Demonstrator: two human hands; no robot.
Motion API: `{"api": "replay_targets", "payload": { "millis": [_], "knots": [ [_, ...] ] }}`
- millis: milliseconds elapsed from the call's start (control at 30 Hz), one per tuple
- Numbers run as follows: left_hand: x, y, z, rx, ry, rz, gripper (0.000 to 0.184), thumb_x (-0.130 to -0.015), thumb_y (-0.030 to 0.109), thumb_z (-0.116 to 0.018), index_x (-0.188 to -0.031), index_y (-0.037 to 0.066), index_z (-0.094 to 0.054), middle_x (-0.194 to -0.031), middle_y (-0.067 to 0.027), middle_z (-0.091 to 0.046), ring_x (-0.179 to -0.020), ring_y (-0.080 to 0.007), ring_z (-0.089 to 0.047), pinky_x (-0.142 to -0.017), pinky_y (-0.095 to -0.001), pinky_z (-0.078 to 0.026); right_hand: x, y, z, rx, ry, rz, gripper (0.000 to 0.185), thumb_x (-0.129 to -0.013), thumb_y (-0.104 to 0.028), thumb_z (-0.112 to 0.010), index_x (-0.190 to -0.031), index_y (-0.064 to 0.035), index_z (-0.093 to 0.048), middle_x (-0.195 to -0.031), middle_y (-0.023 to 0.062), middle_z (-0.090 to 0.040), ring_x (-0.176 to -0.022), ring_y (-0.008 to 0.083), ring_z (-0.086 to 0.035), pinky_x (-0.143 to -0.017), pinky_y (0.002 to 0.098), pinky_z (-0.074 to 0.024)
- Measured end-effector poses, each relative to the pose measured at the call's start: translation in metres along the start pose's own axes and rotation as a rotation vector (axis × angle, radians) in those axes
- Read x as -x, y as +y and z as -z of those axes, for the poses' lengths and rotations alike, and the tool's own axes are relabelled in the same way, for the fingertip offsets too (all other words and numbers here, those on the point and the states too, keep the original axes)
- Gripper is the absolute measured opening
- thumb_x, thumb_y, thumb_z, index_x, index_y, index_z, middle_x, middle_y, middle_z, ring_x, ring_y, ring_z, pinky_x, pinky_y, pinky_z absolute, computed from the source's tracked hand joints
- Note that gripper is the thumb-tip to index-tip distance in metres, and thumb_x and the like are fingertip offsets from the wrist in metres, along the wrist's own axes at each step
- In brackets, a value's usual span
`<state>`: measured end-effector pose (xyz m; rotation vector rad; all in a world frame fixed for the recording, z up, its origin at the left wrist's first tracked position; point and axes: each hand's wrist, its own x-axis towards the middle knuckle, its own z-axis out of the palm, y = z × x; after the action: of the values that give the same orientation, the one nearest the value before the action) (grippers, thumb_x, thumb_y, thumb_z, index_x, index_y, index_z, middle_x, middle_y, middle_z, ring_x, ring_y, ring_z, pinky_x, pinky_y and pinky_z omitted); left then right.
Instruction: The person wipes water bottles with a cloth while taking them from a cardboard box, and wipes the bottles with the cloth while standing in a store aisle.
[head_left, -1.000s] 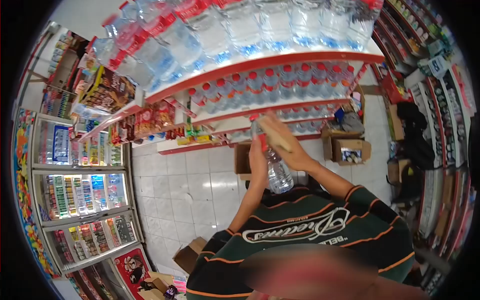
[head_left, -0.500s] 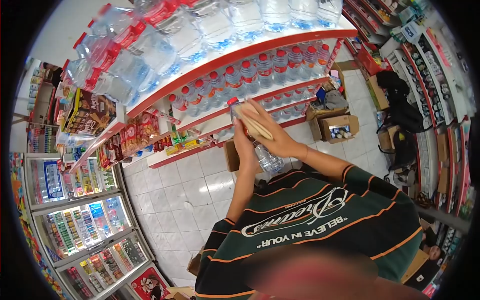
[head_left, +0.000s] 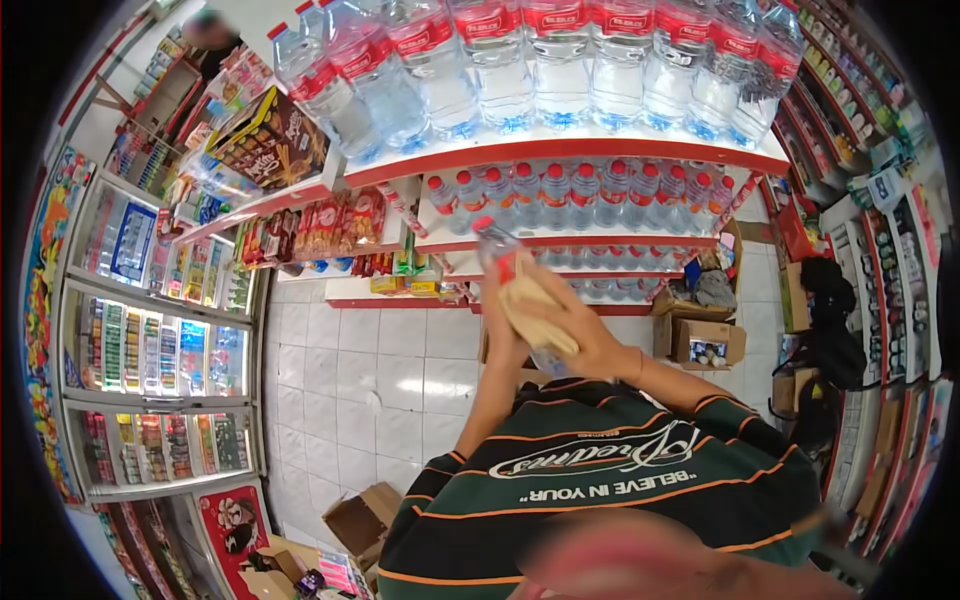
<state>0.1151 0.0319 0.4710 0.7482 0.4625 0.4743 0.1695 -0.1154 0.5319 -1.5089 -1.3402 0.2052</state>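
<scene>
A clear water bottle (head_left: 492, 240) with a red cap and red label is tilted in front of my chest, its cap toward the shelf. My left hand (head_left: 499, 318) is wrapped round its near side. My right hand (head_left: 578, 328) presses a folded cream cloth (head_left: 537, 317) against the bottle's body; the cloth and fingers cover much of the label. Beyond them, a row of small red-capped bottles (head_left: 584, 195) stands on the middle shelf, and large bottles with red labels (head_left: 492, 60) stand on the top shelf.
Glass-door drink coolers (head_left: 160, 345) stand at the left. Snack packets (head_left: 345, 220) fill the shelf left of the bottles. Open cardboard boxes (head_left: 708, 343) sit on the tiled floor at the right, and another box (head_left: 362, 520) at lower left. A person (head_left: 212, 40) is at the upper left.
Both hands have moved down along the bottle with the cloth, leaving more of its upper part and red label exposed. The camera view has shifted, bringing the large bottles further into view.
</scene>
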Motion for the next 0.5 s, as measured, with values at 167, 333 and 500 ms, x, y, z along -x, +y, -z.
{"api": "replay_targets", "payload": {
  "millis": [167,333,500],
  "knots": [
    [-0.009,-0.001,0.032,0.142,0.187,0.053,0.048,-0.099,0.059,-0.05,-0.107,0.012,-0.059,-0.093,-0.0078,-0.067,-0.08,-0.0228,-0.068,-0.073,-0.0365,-0.058,0.022,0.021,0.004,-0.289,-0.138,-0.043,0.052,-0.094,0.0,-0.052,-0.145,-0.0067,-0.053,-0.166,0.0166,-0.024,-0.148,0.0312,-0.036,-0.121,0.0425,-0.0246],
    [0.04,-0.017,-0.013,0.295,0.076,0.188,0.048,-0.099,0.051,-0.055,-0.121,0.009,-0.06,-0.109,-0.0092,-0.067,-0.1,-0.0255,-0.067,-0.089,-0.0408,-0.056,0.013,0.016,-0.006,-0.399,0.092,-0.198,0.054,-0.097,0.0,-0.052,-0.15,-0.0029,-0.044,-0.167,0.0135,-0.018,-0.152,0.0274,-0.028,-0.122,0.0391,-0.0231],
    [0.043,-0.018,0.012,0.243,0.165,0.192,0.05,-0.096,0.057,-0.055,-0.119,0.013,-0.06,-0.108,-0.0062,-0.066,-0.094,-0.0226,-0.067,-0.081,-0.0389,-0.056,0.076,0.034,0.002,-0.489,-0.172,-0.285,0.049,-0.104,-0.017,-0.049,-0.15,-0.0022,-0.045,-0.16,0.0127,-0.037,-0.15,0.0254,-0.029,-0.122,0.0374,-0.023]
  ]
}}
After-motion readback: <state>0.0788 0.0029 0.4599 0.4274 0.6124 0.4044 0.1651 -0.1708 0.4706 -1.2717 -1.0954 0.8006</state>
